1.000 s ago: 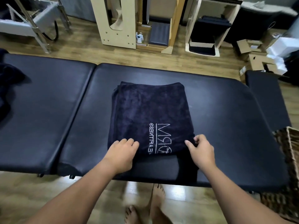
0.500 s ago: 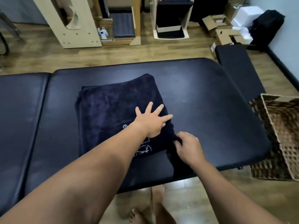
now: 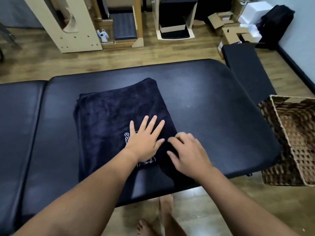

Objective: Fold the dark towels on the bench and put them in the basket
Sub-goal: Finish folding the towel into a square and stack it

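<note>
A dark towel (image 3: 109, 116), folded into a rectangle with white lettering near its front edge, lies on the black padded bench (image 3: 213, 103). My left hand (image 3: 144, 140) rests flat on the towel's front right part, fingers spread over the lettering. My right hand (image 3: 185, 152) sits at the towel's front right corner, fingers curled loosely on the cloth edge; whether they pinch it is unclear. A woven wicker basket (image 3: 279, 116) stands on the floor off the bench's right end, and the part of its inside that I see holds nothing.
A smaller black padded section (image 3: 245, 68) extends beyond the bench's far right corner. Wooden equipment frames (image 3: 71, 28) and cardboard boxes (image 3: 228, 31) line the far floor. My bare feet (image 3: 153, 223) show below the bench's front edge.
My left hand moved from the towel's front left edge to lie flat on its right part. My right hand shifted slightly onto the corner. The view swung right, showing more of the basket.
</note>
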Motion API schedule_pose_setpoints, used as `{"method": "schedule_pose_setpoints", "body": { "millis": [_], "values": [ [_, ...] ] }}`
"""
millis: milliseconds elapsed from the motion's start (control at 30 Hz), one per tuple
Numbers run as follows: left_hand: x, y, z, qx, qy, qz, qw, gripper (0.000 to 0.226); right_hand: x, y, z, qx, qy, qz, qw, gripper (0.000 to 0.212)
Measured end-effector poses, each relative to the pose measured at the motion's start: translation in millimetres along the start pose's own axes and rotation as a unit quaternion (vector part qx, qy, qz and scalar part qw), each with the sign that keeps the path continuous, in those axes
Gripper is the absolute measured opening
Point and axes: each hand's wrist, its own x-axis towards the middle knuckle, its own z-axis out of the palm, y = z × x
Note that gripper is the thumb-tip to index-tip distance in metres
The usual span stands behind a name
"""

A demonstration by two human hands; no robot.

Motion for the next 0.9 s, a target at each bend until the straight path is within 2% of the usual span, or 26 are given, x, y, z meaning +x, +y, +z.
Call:
{"method": "schedule_pose_setpoints", "body": {
  "millis": [67, 200, 333, 400, 467, 600, 733, 833, 900],
  "values": [
    [-28.2, -9.8, 16.8, 0.039, 0.03, 0.002, 0.999, 0.068, -2.3, -3.6, 11.4, -0.022, -0.023, -0.036, 0.999, 0.035],
    [-76.0, -34.0, 36.5, 0.041, 0.05, -0.026, 0.998, 0.075, -15.9, 0.2, 20.3, -0.028, -0.041, -0.043, 0.998, 0.047],
    [-115.5, -52.8, 38.4, 0.082, 0.042, 0.018, 0.996, 0.087, -11.0, 0.7, 10.4, -0.02, -0.092, -0.009, 0.996, 0.055],
    [-132.5, -64.1, 36.0, 0.084, 0.049, 0.034, 0.995, 0.08, -7.4, -2.1, 8.5, -0.048, -0.1, -0.015, 0.994, 0.071],
    [-147.8, -76.0, 36.9, 0.101, 0.077, 0.044, 0.991, 0.069, -4.8, -6.8, 9.2, -0.079, -0.101, -0.028, 0.991, 0.077],
    [-164.0, -91.0, 31.4, 0.145, 0.066, 0.016, 0.987, 0.078, -2.3, -14.1, 15.7, -0.11, -0.074, -0.036, 0.99, 0.073],
    [-163.4, -94.5, 15.9, 0.138, 0.056, -0.003, 0.989, 0.044, 0.7, -15.3, 15.4, -0.124, -0.051, -0.059, 0.989, 0.057],
    [-157.0, -103.4, -11.5, 0.06, 0.032, -0.046, 0.997, 0.028, 11.4, -13.5, 2.4, -0.119, -0.035, -0.061, 0.99, 0.039],
    [-150.1, -116.5, -32.8, -0.03, 0.031, -0.094, 0.995, 0.028, 24.9, -14.9, -10.2, -0.115, -0.01, -0.061, 0.991, 0.037]
  ]
}}
